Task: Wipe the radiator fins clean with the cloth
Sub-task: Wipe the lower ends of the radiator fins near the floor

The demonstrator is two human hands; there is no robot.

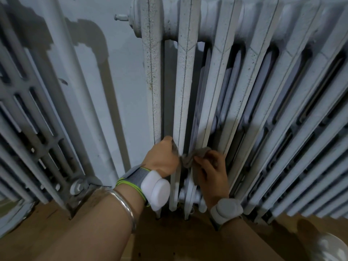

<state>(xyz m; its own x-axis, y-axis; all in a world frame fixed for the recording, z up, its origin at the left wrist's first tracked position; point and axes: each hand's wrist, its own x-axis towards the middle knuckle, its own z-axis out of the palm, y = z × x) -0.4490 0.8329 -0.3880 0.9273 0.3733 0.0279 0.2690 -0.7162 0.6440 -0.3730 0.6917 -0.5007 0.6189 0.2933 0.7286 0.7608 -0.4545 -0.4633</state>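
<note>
Nearest, the left forearm carries a metal bangle [125, 207] and a grey wrist strap with a white puck [157, 189]; the right wrist wears a similar grey puck [226, 208]. Under both arms lies a brown wooden floor [169, 240]. The left hand [162, 160] is clenched on one end of the grey cloth [188, 159], at the gap beside the radiator's [222, 87] end fin. The right hand [212, 171], just beside it, pinches the bunched other end in curled fingers. The cloth runs between the hands across the second fin [183, 95], low near the radiator's bottom edge; whether it passes behind that fin I cannot tell. The white fins are speckled with dark spots. Beyond them is a pale blue wall [120, 76], with a painted pipe [62, 59] and a second radiator [28, 113] at the left
</note>
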